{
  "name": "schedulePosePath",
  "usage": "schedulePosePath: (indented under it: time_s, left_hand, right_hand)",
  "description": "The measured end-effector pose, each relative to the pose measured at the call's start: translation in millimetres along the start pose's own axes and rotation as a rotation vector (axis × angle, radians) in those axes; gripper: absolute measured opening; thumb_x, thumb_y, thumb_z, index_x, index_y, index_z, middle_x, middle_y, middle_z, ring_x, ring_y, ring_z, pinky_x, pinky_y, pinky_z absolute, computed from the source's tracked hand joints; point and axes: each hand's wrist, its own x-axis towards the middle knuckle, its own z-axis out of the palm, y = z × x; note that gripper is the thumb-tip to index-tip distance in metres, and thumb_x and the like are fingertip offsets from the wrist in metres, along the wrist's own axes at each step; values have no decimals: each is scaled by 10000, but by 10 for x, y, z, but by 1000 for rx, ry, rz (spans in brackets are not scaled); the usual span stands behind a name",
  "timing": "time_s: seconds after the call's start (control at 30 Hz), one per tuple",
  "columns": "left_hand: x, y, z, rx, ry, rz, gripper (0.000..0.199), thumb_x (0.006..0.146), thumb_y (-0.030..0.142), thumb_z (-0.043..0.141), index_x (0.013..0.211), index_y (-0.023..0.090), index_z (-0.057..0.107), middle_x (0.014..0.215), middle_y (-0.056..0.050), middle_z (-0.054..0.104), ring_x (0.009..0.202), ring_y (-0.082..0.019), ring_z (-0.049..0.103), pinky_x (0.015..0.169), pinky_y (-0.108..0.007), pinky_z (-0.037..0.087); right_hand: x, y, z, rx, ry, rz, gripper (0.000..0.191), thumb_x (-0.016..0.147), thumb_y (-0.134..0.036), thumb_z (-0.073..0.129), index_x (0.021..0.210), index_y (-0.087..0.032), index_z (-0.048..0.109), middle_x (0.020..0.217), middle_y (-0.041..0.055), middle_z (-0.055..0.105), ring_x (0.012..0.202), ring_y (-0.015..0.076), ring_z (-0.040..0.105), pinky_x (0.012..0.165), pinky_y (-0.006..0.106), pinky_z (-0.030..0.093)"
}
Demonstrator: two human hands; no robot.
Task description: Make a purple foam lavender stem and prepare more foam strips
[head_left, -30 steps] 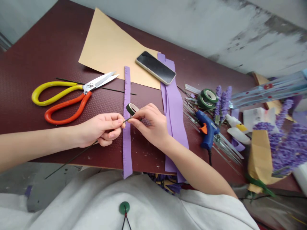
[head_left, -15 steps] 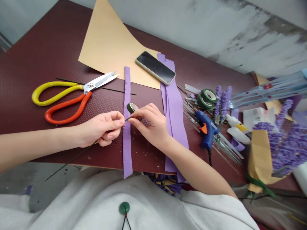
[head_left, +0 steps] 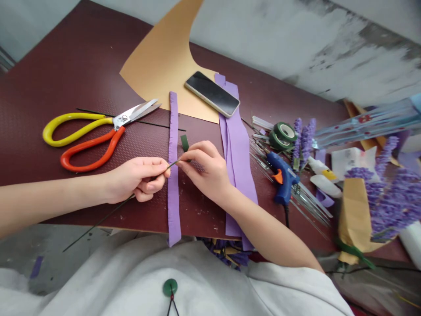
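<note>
Between thumb and fingers my left hand [head_left: 144, 179] grips a thin green stem [head_left: 98, 223], whose long end slants down past the table's front edge. My right hand [head_left: 208, 169] pinches the stem's upper end. A roll of green tape [head_left: 184, 143] shows edge-on at my right fingers, mostly hidden behind them. Beneath the stem, between my hands, lies a fringed purple strip [head_left: 174, 210]. Open scissors [head_left: 124, 118] with yellow and orange handles rest on the left, over a dark wire [head_left: 164, 125].
Brown paper [head_left: 161, 57] curls up at the back, with a phone [head_left: 213, 94] on it. Wide purple strips [head_left: 241, 162] lie right of centre. Farther right are green tape rolls [head_left: 283, 135], a blue glue gun [head_left: 283, 175], clear sticks and purple flowers [head_left: 394, 202].
The tape roll has turned from showing its white core to edge-on. My fingertips are slightly farther apart, with more stem showing between them. The brown paper has curled up more.
</note>
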Motion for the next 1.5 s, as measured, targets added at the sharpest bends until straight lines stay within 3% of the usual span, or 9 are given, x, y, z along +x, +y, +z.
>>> schedulePosePath:
  time_s: [0.13,0.47,0.77,1.0,1.27,1.5]
  left_hand:
    - [1,-5,-5,25,-1,7,179,927,304,424,800,183,458,429,82,358,356,-31,186,298,-92,232]
    - [5,7,8,-41,-8,3,178,928,201,406,758,166,448,496,59,449,352,-3,160,320,-77,213]
    - [10,0,4,22,33,-13,179,924,292,424,788,181,457,429,85,337,364,-29,164,294,-81,208]
    - [11,-28,4,-5,35,2,137,917,222,437,785,208,404,436,98,332,366,-33,165,300,-73,217]
    - [16,-14,-11,-36,3,-1,193,920,208,439,732,163,451,525,42,482,341,0,194,311,-75,215]
    - [15,-14,-17,1,38,-31,222,918,322,452,764,167,493,448,81,321,366,-22,162,309,-82,196]
  right_hand:
    - [-5,-3,4,-21,2,-2,55,844,-210,605,793,-207,586,772,21,594,750,140,554,696,307,479]
    - [-10,-19,3,16,-2,34,60,838,-189,597,797,-206,555,818,35,586,791,154,565,718,321,493]
    - [-14,-27,-3,26,-16,16,74,843,-170,578,799,-214,539,837,28,646,796,154,578,742,332,473]
    - [-15,-26,8,35,-26,35,82,839,-179,589,773,-204,548,774,21,655,746,147,570,716,321,468]
    - [-17,-51,-6,80,-31,65,71,837,-169,583,776,-199,566,766,14,681,726,138,571,724,307,476]
    - [-26,-51,-4,88,-36,80,87,850,-188,568,765,-203,560,679,-11,616,602,105,496,585,258,431]
